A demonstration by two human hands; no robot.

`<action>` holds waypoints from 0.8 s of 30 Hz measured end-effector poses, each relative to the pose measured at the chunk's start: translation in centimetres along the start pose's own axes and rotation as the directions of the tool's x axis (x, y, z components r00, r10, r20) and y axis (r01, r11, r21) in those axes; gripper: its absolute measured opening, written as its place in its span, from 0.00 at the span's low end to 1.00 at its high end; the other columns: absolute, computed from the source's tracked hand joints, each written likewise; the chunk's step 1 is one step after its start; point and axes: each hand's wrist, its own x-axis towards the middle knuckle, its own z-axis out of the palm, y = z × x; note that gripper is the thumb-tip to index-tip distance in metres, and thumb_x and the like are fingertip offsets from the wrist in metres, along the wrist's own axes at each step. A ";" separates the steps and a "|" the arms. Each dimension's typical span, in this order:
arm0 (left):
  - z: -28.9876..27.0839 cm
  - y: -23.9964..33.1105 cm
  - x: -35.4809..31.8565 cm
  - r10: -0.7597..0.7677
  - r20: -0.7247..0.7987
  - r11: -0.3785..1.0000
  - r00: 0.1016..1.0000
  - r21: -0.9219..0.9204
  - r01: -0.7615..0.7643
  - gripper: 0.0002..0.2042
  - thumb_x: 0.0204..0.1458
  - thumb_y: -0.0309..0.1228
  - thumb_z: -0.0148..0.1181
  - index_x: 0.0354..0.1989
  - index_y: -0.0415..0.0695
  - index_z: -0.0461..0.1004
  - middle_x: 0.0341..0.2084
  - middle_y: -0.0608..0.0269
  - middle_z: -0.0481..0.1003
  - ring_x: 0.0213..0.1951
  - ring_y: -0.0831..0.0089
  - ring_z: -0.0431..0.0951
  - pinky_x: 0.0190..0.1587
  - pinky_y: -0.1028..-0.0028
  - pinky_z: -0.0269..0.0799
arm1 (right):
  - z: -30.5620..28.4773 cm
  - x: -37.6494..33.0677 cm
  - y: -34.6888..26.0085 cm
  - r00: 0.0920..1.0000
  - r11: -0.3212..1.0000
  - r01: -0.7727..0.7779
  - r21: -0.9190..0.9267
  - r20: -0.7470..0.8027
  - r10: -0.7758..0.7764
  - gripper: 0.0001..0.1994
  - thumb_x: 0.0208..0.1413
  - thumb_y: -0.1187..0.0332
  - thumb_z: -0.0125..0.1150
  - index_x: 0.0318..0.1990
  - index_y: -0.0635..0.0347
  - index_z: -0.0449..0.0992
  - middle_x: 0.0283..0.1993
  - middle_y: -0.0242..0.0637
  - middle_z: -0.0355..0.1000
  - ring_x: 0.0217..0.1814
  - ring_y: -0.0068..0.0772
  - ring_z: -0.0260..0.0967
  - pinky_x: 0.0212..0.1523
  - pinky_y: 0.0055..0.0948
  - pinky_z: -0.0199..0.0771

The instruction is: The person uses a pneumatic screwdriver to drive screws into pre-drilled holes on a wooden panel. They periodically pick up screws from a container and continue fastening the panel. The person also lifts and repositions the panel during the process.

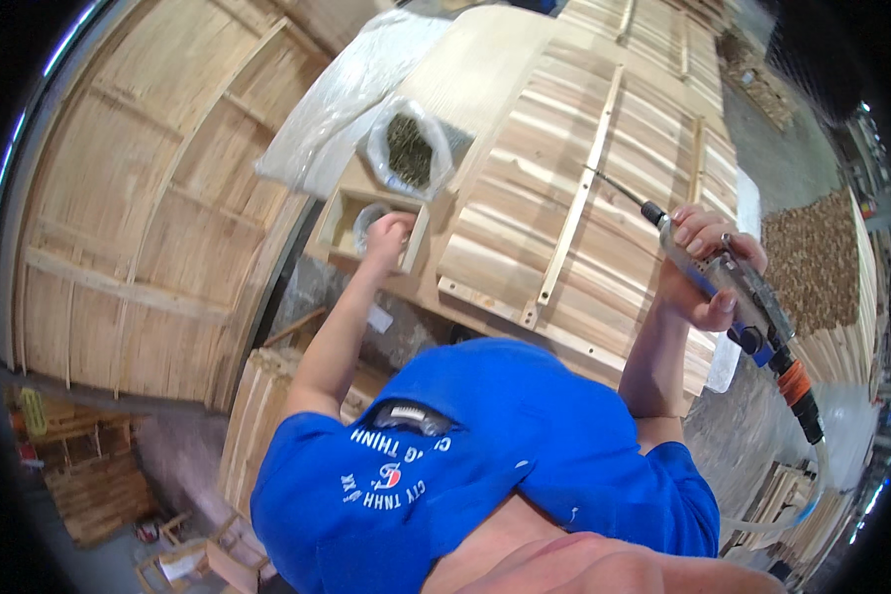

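Ribbed wooden panelling (119, 198) rises well to the left of the slatted wood panel (535, 178), which lies flat on a workbench, its long strips alternating pale and brown. A tall stack of wood pieces (812, 257), end grain showing, stands apart to the right of the slatted panel. The person's blue shirt (485, 426) is at the panel's near edge. Beyond its left edge lies a bundle in clear plastic wrap (356, 94).

Nearer, just left of the panel, a plastic bag (377, 148) stands open, filled with dark, slender, screw-like fasteners (409, 151). Directly in front of that bag, also left of the panel, is an open-topped wooden box (418, 238) with a translucent container (365, 220) inside.

Over the panel's right part is a power screwdriver (752, 297), with an orange coupling (793, 381) and a clear hose (820, 485) at its rear. A narrow, pale batten (568, 228) with holes lies across the panel's slats.

The right hand (685, 282) wraps firmly around the screwdriver's body, right of the batten. The left hand (390, 233) reaches into the box beside the container, fingers curled; whether they pinch anything cannot be told. The thin driver bit (619, 187) ends over the batten; contact is unclear.
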 end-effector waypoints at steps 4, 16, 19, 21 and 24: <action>-3.6 -0.1 1.2 0.079 0.004 0.480 0.997 0.876 -0.042 0.09 0.46 0.36 0.54 0.32 0.47 0.76 0.31 0.53 0.76 0.36 0.55 0.76 0.39 0.57 0.71 | -0.9 0.8 -0.7 1.000 0.997 0.029 -0.066 -0.007 -0.029 0.25 0.50 0.51 0.51 0.48 0.60 0.62 0.26 0.38 0.63 0.28 0.36 0.62 0.34 0.41 0.62; -3.5 0.2 1.7 -0.085 0.040 0.491 0.996 0.871 0.007 0.08 0.46 0.35 0.56 0.33 0.49 0.78 0.32 0.56 0.77 0.36 0.57 0.77 0.38 0.61 0.72 | -1.6 -0.6 -1.6 0.984 0.996 -0.065 -0.059 -0.169 0.054 0.24 0.51 0.54 0.57 0.45 0.62 0.59 0.25 0.39 0.65 0.29 0.33 0.65 0.38 0.40 0.66; -3.3 -0.1 1.4 0.028 0.016 0.552 0.999 0.833 -0.029 0.09 0.47 0.36 0.56 0.31 0.46 0.77 0.29 0.55 0.77 0.34 0.57 0.77 0.37 0.61 0.71 | -3.0 -1.0 -2.4 0.978 0.992 -0.089 -0.087 -0.196 0.071 0.24 0.50 0.54 0.59 0.44 0.63 0.60 0.25 0.38 0.66 0.28 0.33 0.65 0.37 0.40 0.67; -3.3 -0.3 1.3 0.117 -0.004 0.567 0.993 0.822 -0.064 0.09 0.47 0.35 0.56 0.30 0.44 0.77 0.27 0.55 0.77 0.33 0.57 0.77 0.36 0.61 0.71 | -3.9 -0.9 -3.2 0.975 0.992 -0.099 -0.082 -0.208 0.080 0.24 0.50 0.54 0.60 0.44 0.63 0.61 0.24 0.38 0.66 0.27 0.33 0.66 0.37 0.40 0.67; -3.1 0.3 1.4 0.070 -0.061 0.619 0.996 0.786 0.004 0.07 0.45 0.32 0.57 0.27 0.41 0.75 0.25 0.51 0.76 0.31 0.55 0.76 0.35 0.62 0.70 | -5.7 -0.9 -4.2 0.981 0.989 -0.087 -0.116 -0.183 0.064 0.23 0.51 0.52 0.57 0.44 0.62 0.61 0.24 0.38 0.65 0.27 0.33 0.64 0.35 0.37 0.65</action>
